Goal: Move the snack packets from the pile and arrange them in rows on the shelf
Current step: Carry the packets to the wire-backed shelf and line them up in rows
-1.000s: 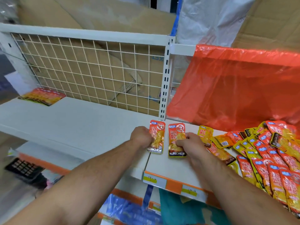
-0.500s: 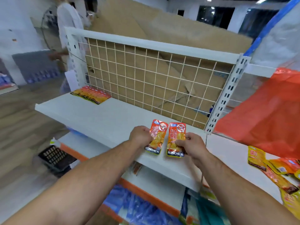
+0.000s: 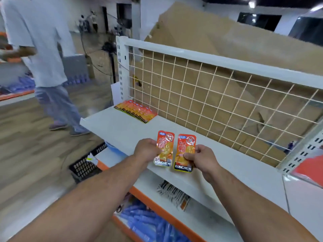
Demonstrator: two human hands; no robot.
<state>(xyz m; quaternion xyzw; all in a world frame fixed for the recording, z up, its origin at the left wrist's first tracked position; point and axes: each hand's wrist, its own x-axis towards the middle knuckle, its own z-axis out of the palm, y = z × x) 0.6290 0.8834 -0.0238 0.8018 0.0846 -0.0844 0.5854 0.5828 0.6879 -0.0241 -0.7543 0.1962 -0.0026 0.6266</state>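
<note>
- Head view: the left hand [image 3: 147,149] grasps an orange snack packet, the left packet [image 3: 165,149], by its left edge. Its fingers [image 3: 154,151] are curled round that edge, low on the packet.
- The right hand [image 3: 203,158] pinches a second one, the right packet [image 3: 185,152], at its lower right side. Its fingers [image 3: 189,156] are clenched on the wrapper, with the thumb across the front.
- The two packets are side by side with a narrow gap between them. Their printed faces are up and the black "KONCHEW" band is nearest the person. The left one leans a little to the right.
- Both are held over the front part of the white shelf [image 3: 122,126]. I cannot tell whether they touch the board.
- A row of packets [image 3: 135,110] of the same kind lies overlapped in the far left corner of that shelf. It is just beside the wire grid [image 3: 209,95] that forms the back, and well apart from the two in the hands.
- Brown cardboard [image 3: 227,37] stands behind the grid and rises above its top rail.
- Below, a lower shelf [image 3: 201,203] with an orange front edge carries a small bunch of striped packets [image 3: 173,193]. Under it lie blue packs [image 3: 145,222].
- A black crate [image 3: 87,165] sits on the wooden floor to the left of the shelving.
- Red plastic [image 3: 311,168] shows at the right edge, past the perforated upright.
- Another person [image 3: 40,49], in a light shirt and trousers, stands on the floor at the far left.
</note>
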